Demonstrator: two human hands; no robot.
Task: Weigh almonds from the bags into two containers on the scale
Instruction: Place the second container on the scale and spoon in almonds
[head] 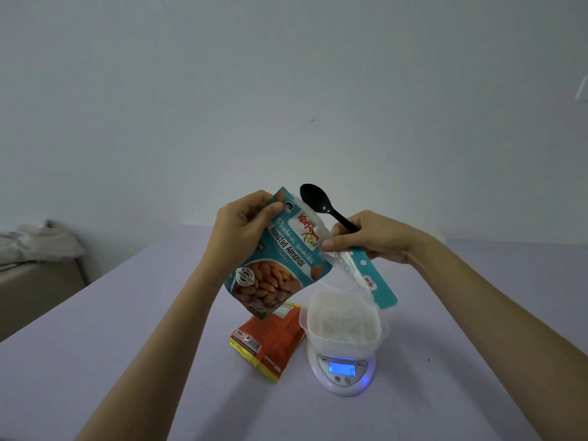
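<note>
Left hand (241, 227): fingers curled round the upper left corner of the almond pouch (280, 256), thumb on its printed face. The pouch is glossy teal film, flat-sided, printed with a picture of almonds. It is held tilted in the air above the middle of the desk (111, 329), mouth toward the right.

Right hand (375, 237): thumb and forefinger pinch the pouch's mouth where the tear strip (380, 283) hangs down. The strip is narrow teal film with a punched hole and a clear inner layer. I cannot tell whether it is fully torn off. The other fingers of this hand are closed on the handle of the spoon (313, 198). The spoon is shiny black plastic with an oval bowl, which points up and left behind the pouch's top edge.

Container (345, 323): translucent white plastic, squarish with rounded corners, with a slotted strainer insert inside. No almonds are visible in it. It sits on the scale (342, 374), a round, smooth white unit with a lit blue display. The scale stands right of the desk's centre, well in from the far edge. The strip's lower end hangs just above the container's far right rim.

Second bag (267, 342): crinkled orange and yellow foil with a barcode, lying flat just left of the scale and partly hidden by the pouch.

Desk top: matte, pale lavender. Beyond its left edge lies rumpled white cloth (35, 243). A plain pale wall (286, 90) stands behind.
</note>
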